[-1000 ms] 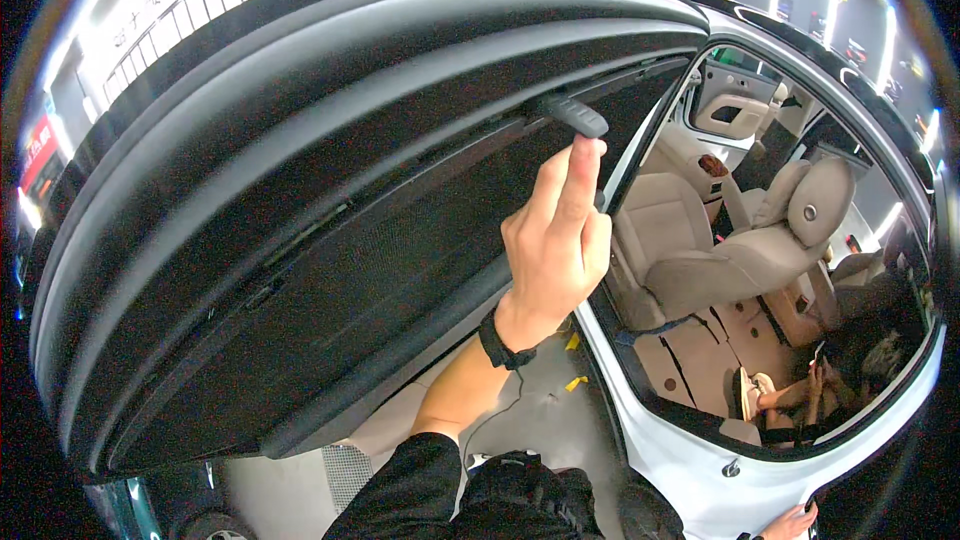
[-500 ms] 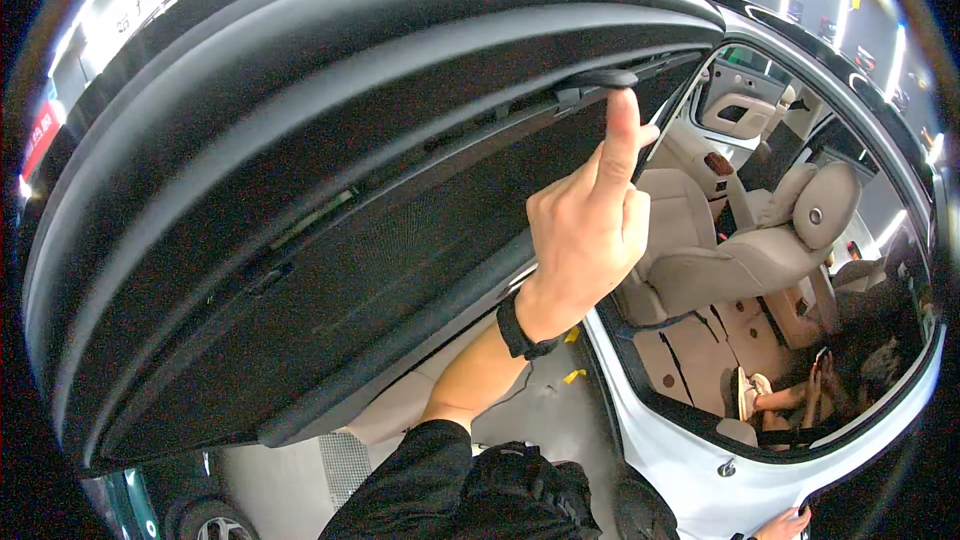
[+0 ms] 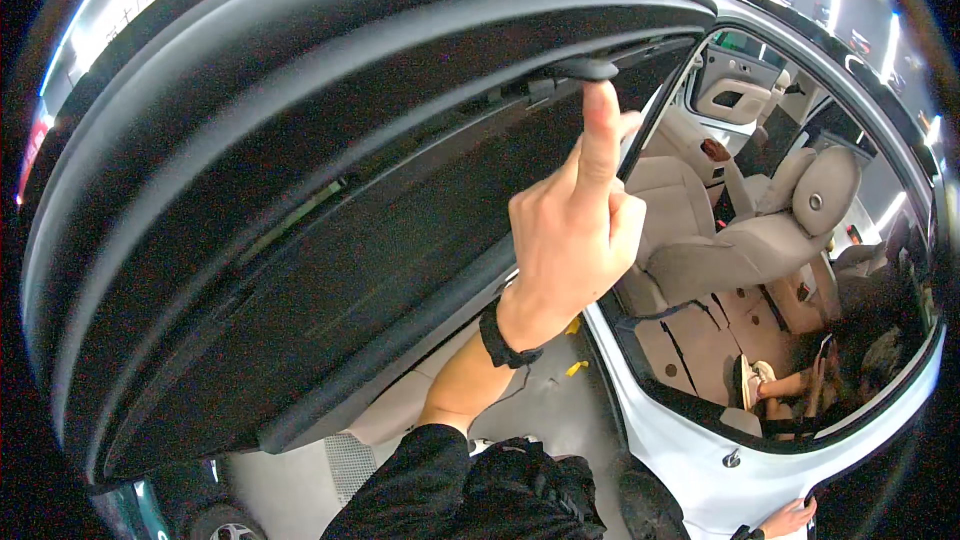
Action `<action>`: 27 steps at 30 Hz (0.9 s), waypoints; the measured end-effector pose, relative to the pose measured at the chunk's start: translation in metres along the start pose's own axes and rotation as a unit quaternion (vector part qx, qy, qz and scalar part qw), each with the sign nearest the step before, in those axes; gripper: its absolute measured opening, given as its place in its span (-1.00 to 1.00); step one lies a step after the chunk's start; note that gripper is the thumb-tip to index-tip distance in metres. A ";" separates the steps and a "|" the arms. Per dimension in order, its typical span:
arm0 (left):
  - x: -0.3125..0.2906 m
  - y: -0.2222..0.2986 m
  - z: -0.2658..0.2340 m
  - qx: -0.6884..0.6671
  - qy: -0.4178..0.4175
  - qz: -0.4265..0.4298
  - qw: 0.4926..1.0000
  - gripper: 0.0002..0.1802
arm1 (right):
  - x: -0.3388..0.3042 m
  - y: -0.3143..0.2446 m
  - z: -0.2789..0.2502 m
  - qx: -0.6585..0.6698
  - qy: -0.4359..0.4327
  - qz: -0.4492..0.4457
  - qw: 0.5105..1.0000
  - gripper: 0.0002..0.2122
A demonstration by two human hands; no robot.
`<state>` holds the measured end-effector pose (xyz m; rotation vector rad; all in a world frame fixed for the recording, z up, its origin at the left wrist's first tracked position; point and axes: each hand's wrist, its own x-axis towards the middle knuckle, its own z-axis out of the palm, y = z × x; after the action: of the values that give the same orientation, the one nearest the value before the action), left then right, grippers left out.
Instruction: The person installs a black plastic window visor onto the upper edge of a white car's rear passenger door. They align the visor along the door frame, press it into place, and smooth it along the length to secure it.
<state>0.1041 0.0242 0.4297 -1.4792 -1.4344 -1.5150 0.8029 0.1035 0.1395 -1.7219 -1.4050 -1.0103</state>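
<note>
My left hand (image 3: 572, 235), with a black wristband, reaches up at the middle of the view. Its index finger is stretched up against a black pull tab (image 3: 585, 69) at the top edge of a dark mesh sunshade (image 3: 400, 230). The other fingers are bent, and the fingertip partly hides the tab. The sunshade spans the inside of a dark-framed car door (image 3: 330, 50). Low on the right, my right hand (image 3: 787, 519) is closed on the edge of the white car body (image 3: 690, 475). Part of that hand is hidden below the picture.
Through the door opening appear a beige car seat (image 3: 740, 250) and a beige floor (image 3: 670, 350). A person's legs and pale shoes (image 3: 752, 380) show at the lower right of the opening. A metal striker (image 3: 731, 459) stands out from the white body. Another car's wheel (image 3: 222, 522) is at lower left.
The view has shifted slightly, and my left hand with the tab now appears a little further left and higher. Its index finger remains at the tab. My right hand keeps its hold.
</note>
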 end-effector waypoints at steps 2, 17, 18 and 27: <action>0.005 -0.004 0.004 -0.039 0.042 0.010 0.998 0.07 | -0.011 0.024 0.009 -0.021 -0.045 0.008 0.999 -0.67; -0.004 0.011 0.017 -0.114 0.035 -0.040 0.992 0.07 | -0.021 0.026 0.014 -0.014 -0.069 0.032 0.997 -0.68; -0.004 0.007 0.012 -0.078 0.043 -0.025 0.996 0.07 | -0.018 0.022 0.015 -0.009 -0.070 0.027 0.997 -0.68; 0.006 0.003 0.019 -0.012 0.057 0.023 0.998 0.03 | -0.020 0.036 0.021 -0.024 -0.063 0.028 0.997 -0.67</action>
<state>0.1115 0.0432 0.4325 -1.4065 -1.3103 -1.5677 0.8388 0.1067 0.1105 -1.8785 -1.4124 -0.9254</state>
